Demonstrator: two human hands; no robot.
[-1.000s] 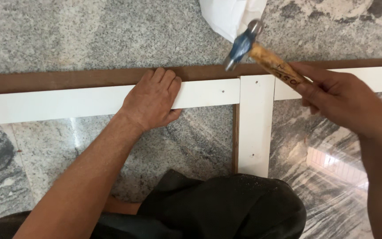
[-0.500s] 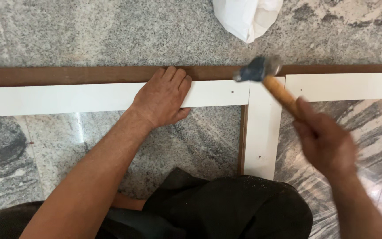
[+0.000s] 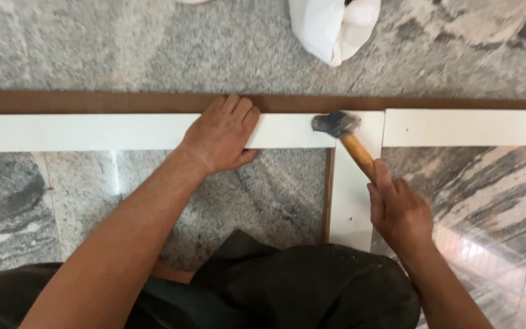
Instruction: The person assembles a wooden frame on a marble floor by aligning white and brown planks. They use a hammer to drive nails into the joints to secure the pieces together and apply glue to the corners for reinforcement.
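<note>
A long white strip [image 3: 80,131] lies flat across a grey stone floor, with a brown edge [image 3: 92,101] along its far side. My left hand [image 3: 223,135] presses palm-down on this strip. A short white piece [image 3: 351,189] runs toward me from the strip, forming a T joint. My right hand [image 3: 400,213] grips the wooden handle of a hammer [image 3: 351,143]. The hammer's dark metal head rests on the joint where the pieces meet. Another white strip [image 3: 470,127] continues to the right.
A white bag [image 3: 336,27] sits on the floor beyond the strips. My dark-clothed knee [image 3: 299,286] is at the near edge. Polished grey stone floor [image 3: 494,195] lies all around.
The hammer swung down from a raised position at the right onto the joint of the white pieces. My left hand stayed pressed on the long strip.
</note>
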